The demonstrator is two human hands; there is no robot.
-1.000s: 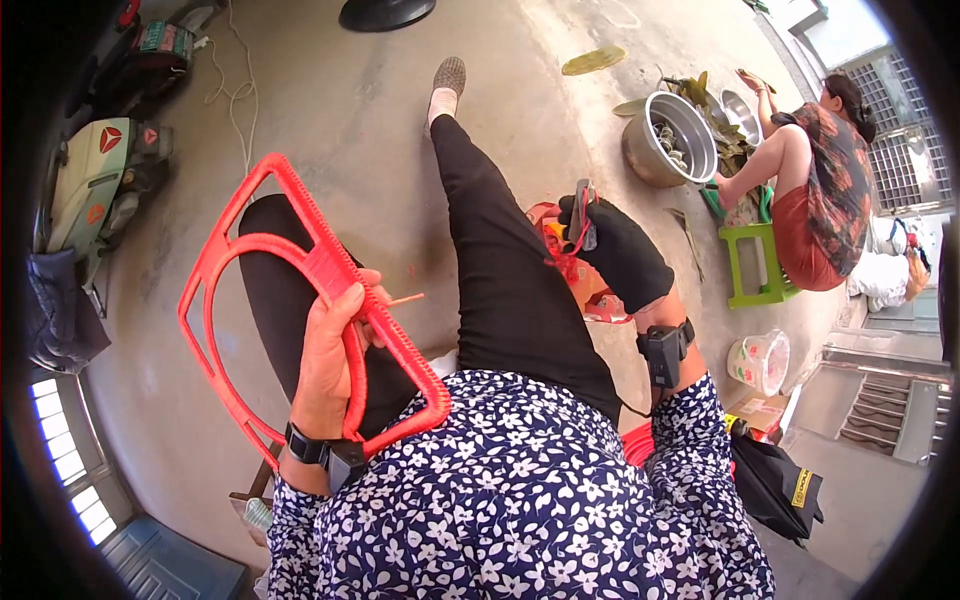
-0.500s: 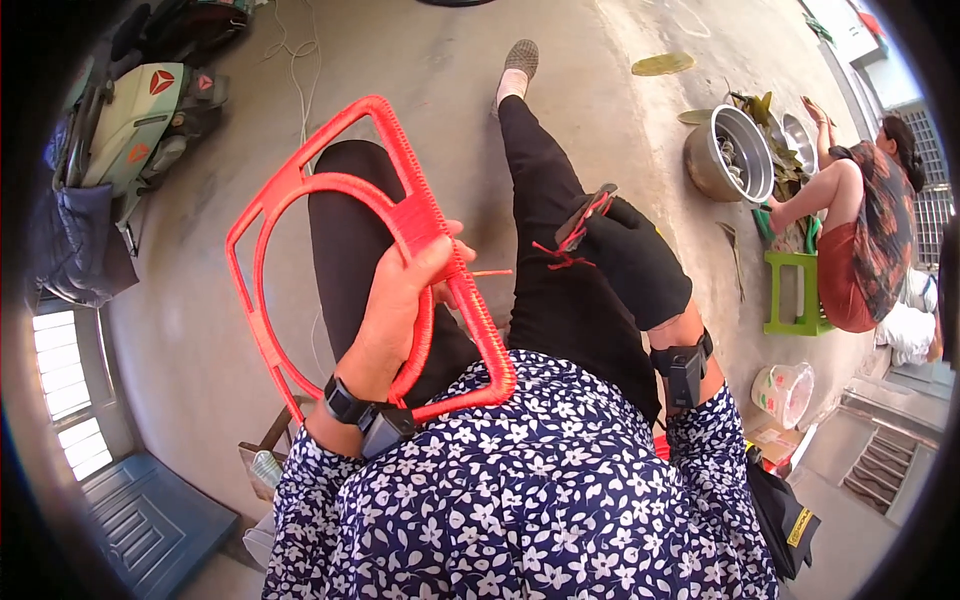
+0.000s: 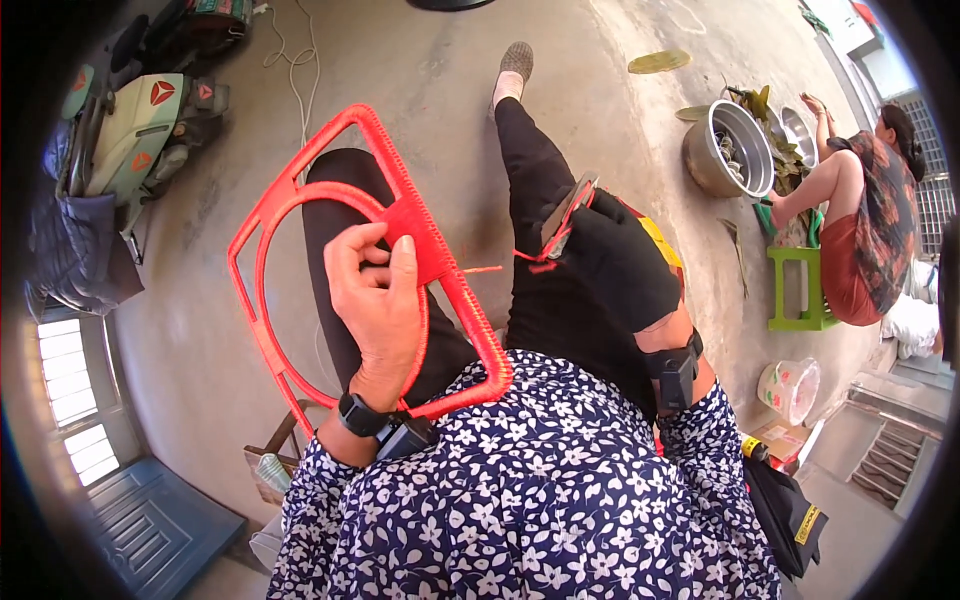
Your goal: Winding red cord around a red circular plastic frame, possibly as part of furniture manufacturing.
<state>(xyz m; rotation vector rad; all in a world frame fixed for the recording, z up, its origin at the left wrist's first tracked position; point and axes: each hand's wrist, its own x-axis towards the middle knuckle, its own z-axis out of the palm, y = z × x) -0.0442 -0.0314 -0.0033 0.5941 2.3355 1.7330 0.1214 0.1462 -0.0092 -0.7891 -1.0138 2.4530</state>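
Note:
A red cord-wrapped frame (image 3: 470, 310), a rounded rectangle with a ring inside, leans tilted across my left thigh and lap. My left hand (image 3: 375, 290), bare, is closed at the wide wrapped joint where ring and side bar meet, its thumb upright over the red band and its fingers curled. From the side bar a short red cord end (image 3: 484, 269) sticks out to the right. My right hand (image 3: 625, 260), in a black glove, is closed on a small dark, metal-edged tool (image 3: 560, 222) whose exact kind I cannot make out. Loose red threads (image 3: 540, 257) hang at it.
Far right, a person (image 3: 875, 220) sits by a green stool (image 3: 790, 290), a metal pot (image 3: 716, 150) and long leaves. A bucket (image 3: 790, 390) and black bag (image 3: 790, 510) stand nearer. A scooter (image 3: 135, 130) is far left, a blue panel (image 3: 160, 525) near left.
My left hand has shifted from gripping the side bar to the joint's inner edge, thumb now raised. My right hand has moved slightly left, turning the tool. The frame has barely moved.

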